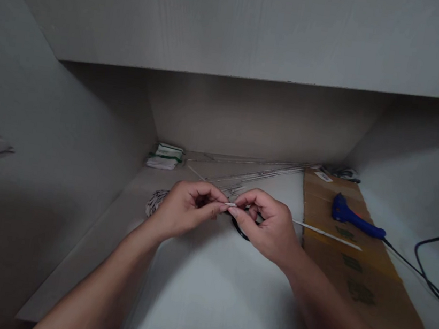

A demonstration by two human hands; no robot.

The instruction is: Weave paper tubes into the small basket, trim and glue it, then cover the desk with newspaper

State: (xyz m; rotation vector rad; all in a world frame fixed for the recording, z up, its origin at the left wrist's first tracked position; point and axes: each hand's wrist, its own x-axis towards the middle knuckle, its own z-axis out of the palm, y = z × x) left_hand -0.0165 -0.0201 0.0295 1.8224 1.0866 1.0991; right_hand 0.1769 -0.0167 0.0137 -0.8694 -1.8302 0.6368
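Observation:
Between the fingertips of both hands is a thin white stick (232,205), which looks like rolled paper. My left hand (192,207) pinches it from the left, and my right hand (266,222) pinches it from the right, thumbs almost meeting. A pale printed length (327,234) comes out beyond my right hand, over the cardboard; whether it is the same stick I cannot tell. Below the hands shows part of a black curved object (240,231), mostly hidden. Beside my left hand sits a black-and-white bundle (155,202), partly covered by it.
Several thin sticks (258,174) lie at the back of the white surface (223,289). A blue glue gun (358,218) with a dark cord rests on brown cardboard (367,270) at right. A white-and-green packet (165,156) stands back left. A shelf board (261,35) overhangs the space.

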